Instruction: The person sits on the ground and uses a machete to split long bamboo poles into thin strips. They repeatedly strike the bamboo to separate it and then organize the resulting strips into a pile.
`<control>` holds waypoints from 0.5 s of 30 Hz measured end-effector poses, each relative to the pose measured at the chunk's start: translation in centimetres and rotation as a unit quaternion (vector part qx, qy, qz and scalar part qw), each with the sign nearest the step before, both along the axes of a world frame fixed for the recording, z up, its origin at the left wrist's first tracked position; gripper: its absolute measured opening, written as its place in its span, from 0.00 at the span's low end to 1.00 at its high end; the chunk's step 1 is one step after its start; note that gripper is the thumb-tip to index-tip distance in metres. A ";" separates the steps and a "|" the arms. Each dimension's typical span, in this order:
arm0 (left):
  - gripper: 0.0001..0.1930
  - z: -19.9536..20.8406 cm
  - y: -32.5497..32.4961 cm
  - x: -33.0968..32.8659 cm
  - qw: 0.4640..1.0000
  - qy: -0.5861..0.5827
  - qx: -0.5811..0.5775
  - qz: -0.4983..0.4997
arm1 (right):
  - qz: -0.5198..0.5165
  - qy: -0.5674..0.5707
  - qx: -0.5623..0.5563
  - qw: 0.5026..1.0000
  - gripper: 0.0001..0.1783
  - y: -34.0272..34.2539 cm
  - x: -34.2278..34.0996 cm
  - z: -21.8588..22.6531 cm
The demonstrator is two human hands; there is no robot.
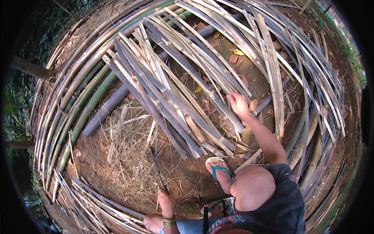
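My left hand (166,203), with bands at its wrist, is closed round the dark handle of a long-bladed knife (157,168). The blade points away from me over pale shavings. My right arm stretches forward, and my right hand (239,104) has its fingers closed at the near end of a thin split bamboo strip (212,74). Beside that hand lies a loose pile of split bamboo strips (167,97), some pale and some grey-skinned, their near ends close to my sandalled foot (221,173).
Whole bamboo poles (93,93) curve along the left and far side. A thick grey bamboo pole (107,111) lies crosswise under the strips. More split strips (307,78) are heaped at the right. Shavings (124,144) cover the soil at left, and more strips (97,208) lie at near left.
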State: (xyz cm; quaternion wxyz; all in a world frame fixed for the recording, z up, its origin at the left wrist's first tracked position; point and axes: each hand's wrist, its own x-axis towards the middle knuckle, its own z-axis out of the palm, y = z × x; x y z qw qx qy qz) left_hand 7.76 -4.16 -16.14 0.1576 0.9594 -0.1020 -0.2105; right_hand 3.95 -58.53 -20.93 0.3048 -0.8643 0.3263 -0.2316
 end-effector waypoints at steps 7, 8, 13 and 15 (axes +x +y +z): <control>0.17 0.9 -0.8 0.0 1.000 0.010 -0.009 0.009 | -0.112 0.104 0.044 0.987 0.33 -2.2 -0.9 -3.6; 0.16 0.8 -0.8 0.0 1.000 0.007 -0.008 0.006 | -0.132 0.125 0.068 0.981 0.32 -2.4 -1.2 -4.3; 0.16 0.9 -0.9 -0.1 1.000 0.016 0.014 0.002 | -0.118 0.224 0.077 0.964 0.37 -3.3 -1.6 -7.1; 0.16 0.8 -1.0 -0.1 1.000 0.020 0.016 -0.006 | -0.130 0.217 0.087 0.963 0.35 -4.0 -1.9 -7.7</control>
